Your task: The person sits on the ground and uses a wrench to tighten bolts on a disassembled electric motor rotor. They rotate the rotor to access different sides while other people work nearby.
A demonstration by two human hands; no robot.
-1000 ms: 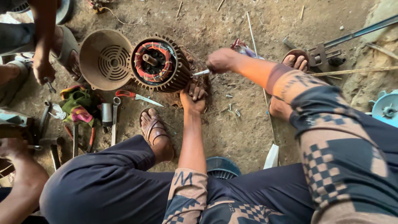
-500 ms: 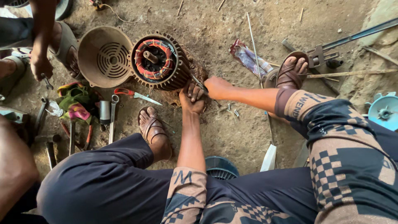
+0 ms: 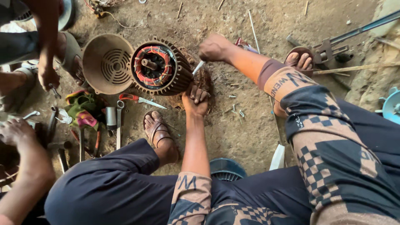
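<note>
Head view, listed largest to smallest. Motor point(image 3: 160, 66): finned body, red windings, lying on its side on the dirt between your feet. Cover point(image 3: 106, 62): tan, slotted, touching the motor's left side. Your right hand point(image 3: 214, 47): clenched around a thin tool point(image 3: 198, 67) whose tip points at the motor's right edge. Your left hand point(image 3: 196, 99): resting on the ground against the motor's lower right; whether it grips anything cannot be told. Scissors point(image 3: 139, 99): red-handled, just below the motor. Wrench point(image 3: 119, 121): beside your left foot.
</note>
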